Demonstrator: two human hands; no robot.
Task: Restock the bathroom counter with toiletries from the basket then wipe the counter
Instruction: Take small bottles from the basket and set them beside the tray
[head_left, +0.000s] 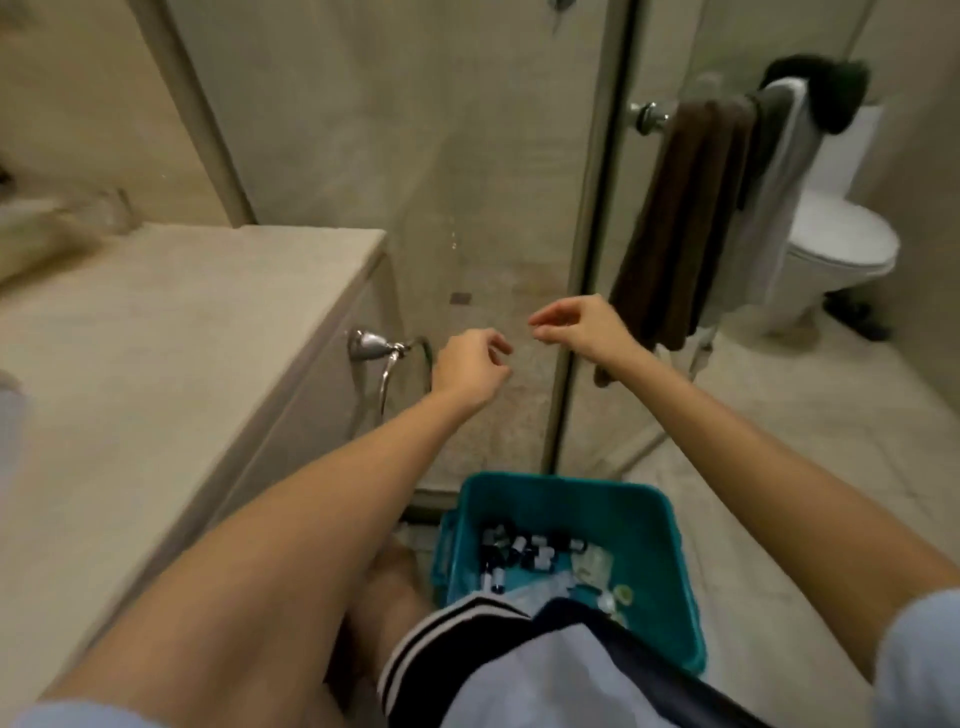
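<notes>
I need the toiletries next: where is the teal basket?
Head view, lower centre: the teal basket sits on the floor, right of the counter, in front of the glass shower screen.

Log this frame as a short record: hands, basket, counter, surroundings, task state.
left hand: raised in front, loosely curled, holding nothing
right hand: raised beside the left, holding nothing
basket: teal, on the floor below the hands
contents: small dark bottles and pale packets
counter: beige, left of the hands
surroundings: brown towel on the glass door's handle; toilet at right
task state: no toiletry in hand
</notes>
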